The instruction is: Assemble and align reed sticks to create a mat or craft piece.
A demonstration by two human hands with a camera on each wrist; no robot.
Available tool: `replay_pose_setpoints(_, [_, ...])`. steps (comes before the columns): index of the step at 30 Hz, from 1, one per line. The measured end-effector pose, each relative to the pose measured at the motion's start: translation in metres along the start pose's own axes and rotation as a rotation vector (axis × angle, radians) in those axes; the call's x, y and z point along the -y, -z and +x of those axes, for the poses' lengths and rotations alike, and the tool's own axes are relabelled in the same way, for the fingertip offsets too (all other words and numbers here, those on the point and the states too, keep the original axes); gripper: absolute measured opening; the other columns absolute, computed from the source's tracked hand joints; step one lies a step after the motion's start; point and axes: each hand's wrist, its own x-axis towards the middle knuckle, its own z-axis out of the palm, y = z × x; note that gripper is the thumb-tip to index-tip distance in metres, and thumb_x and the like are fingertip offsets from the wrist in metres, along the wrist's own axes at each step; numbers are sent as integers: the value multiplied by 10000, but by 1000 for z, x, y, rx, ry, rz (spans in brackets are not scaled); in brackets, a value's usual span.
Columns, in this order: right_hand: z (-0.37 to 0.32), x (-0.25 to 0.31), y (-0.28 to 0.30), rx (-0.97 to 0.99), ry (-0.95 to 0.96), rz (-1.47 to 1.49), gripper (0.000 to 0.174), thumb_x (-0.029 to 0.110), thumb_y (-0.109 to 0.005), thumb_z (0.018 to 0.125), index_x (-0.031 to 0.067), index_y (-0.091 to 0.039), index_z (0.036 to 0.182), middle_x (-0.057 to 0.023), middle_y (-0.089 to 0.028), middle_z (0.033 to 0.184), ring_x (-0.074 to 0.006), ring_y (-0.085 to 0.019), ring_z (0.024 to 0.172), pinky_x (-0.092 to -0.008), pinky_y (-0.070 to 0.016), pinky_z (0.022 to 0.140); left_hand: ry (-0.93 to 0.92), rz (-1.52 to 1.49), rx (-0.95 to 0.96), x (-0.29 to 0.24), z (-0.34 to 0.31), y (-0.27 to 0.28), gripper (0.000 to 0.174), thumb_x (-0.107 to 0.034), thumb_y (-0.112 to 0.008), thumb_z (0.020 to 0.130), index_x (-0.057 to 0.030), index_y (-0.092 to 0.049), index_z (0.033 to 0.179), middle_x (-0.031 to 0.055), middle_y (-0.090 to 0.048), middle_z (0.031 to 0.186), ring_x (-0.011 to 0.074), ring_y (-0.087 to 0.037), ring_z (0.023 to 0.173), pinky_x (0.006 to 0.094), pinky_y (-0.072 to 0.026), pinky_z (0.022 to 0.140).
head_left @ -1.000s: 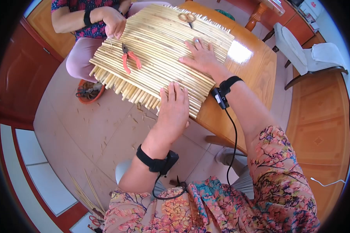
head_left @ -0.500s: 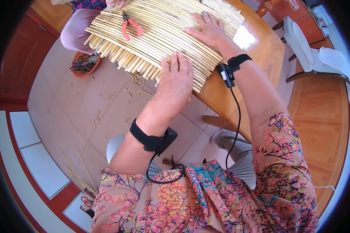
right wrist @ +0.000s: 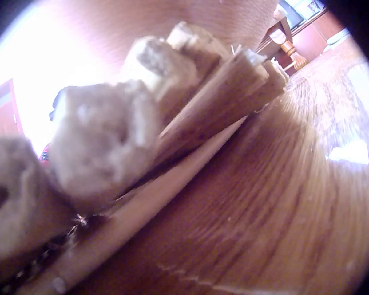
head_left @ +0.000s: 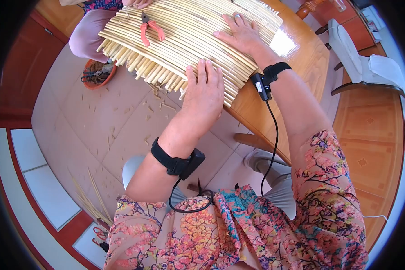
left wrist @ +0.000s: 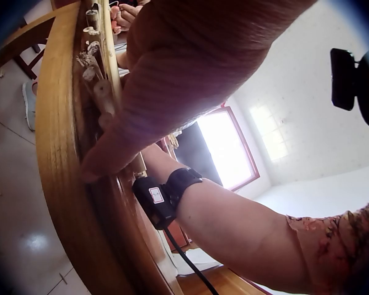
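Note:
A mat of pale yellow stalks, laid side by side, covers much of the wooden table. My left hand lies over the mat's near edge with its fingers straight, and its thumb points down by the table edge in the left wrist view. Farther right, my right hand rests on top of the mat, fingers spread. In the right wrist view the cut stalk ends stick out close above the tabletop. Red-handled pliers lie on the mat left of my hands.
Another person's hand is at the mat's far left edge. An orange basin stands on the floor among scattered stalk bits. A pale chair is at right. Cables hang from both wrist cameras.
The head view has tilted down, so the mat sits higher and the scissors have left the frame. The other person's hand has come down to the mat. My hands stay on the mat.

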Motion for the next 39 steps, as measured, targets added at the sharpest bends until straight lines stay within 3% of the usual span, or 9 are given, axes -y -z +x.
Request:
replay_pose_setpoints(7, [-2, 1, 7, 41, -6, 53, 843, 725, -339, 767, 166, -265, 1394, -187, -227, 1431, -286, -135, 1358, -504, -74, 1071, -14, 18, 58, -1, 1, 8, 917, -335, -757, 579, 91, -343, 1278, 281, -353, 1298, 408, -293, 1254, 528, -272, 1009])
replay_pose_setpoints(10, [-2, 1, 7, 58, -5, 68, 869, 745, -326, 757, 159, -263, 1396, -188, -216, 1437, -289, -113, 1362, -526, -58, 1067, 8, -68, 125, -3, 1, 15, 926, -448, -718, 619, 101, -353, 1269, 299, -340, 1302, 419, -279, 1259, 550, -244, 1010])
replay_pose_setpoints(12, [-2, 0, 8, 55, -3, 69, 868, 744, -327, 758, 159, -264, 1396, -188, -215, 1437, -288, -114, 1363, -526, -60, 1066, 49, -159, 30, -5, 0, 10, 865, -542, -583, 732, 112, -366, 1256, 315, -329, 1301, 433, -265, 1260, 569, -213, 1010])
replay_pose_setpoints(15, [-3, 0, 8, 50, -5, 73, 860, 738, -326, 763, 157, -266, 1395, -188, -209, 1439, -289, -115, 1363, -524, -64, 1065, 82, -156, 13, -9, 2, 4, 790, -550, -427, 832, 115, -371, 1254, 322, -326, 1300, 438, -254, 1264, 577, -184, 1014])
replay_pose_setpoints(18, [-3, 0, 9, 71, -13, 62, 832, 721, -328, 773, 178, -253, 1400, -181, -195, 1446, -292, -112, 1362, -499, -67, 1074, 114, -135, 50, -11, 4, 4, 730, -512, -359, 882, 109, -363, 1264, 319, -310, 1319, 430, -242, 1275, 569, -165, 1024])
replay_pose_setpoints(31, [-4, 1, 12, 65, -1, 80, 847, 729, -329, 767, 159, -267, 1391, -188, -215, 1432, -299, -131, 1355, -519, -75, 1067, 261, -432, 104, -15, 10, 11, 899, -654, -232, 846, 124, -319, 1287, 342, -214, 1366, 412, -110, 1330, 530, -23, 1060])
replay_pose_setpoints(33, [-4, 1, 11, 63, -1, 74, 843, 724, -336, 768, 157, -272, 1388, -188, -221, 1430, -302, -137, 1353, -522, -80, 1065, 270, -530, -2, -15, 10, 7, 957, -688, -260, 817, 169, -352, 1233, 362, -264, 1322, 441, -171, 1299, 589, -60, 1029])
replay_pose_setpoints(36, [-4, 1, 12, 66, 0, 75, 833, 710, -352, 773, 153, -276, 1387, -190, -224, 1428, -310, -144, 1350, -527, -89, 1062, 282, -494, 92, -14, 10, 12, 891, -649, -240, 849, 127, -332, 1278, 346, -205, 1367, 418, -107, 1329, 534, -18, 1057])
replay_pose_setpoints(39, [-6, 0, 14, 64, 9, 86, 849, 716, -353, 768, 139, -277, 1386, -201, -225, 1427, -313, -146, 1351, -533, -90, 1057, 275, -474, 78, -15, 10, 12, 887, -649, -260, 846, 124, -340, 1275, 343, -220, 1362, 423, -122, 1324, 550, -28, 1050])
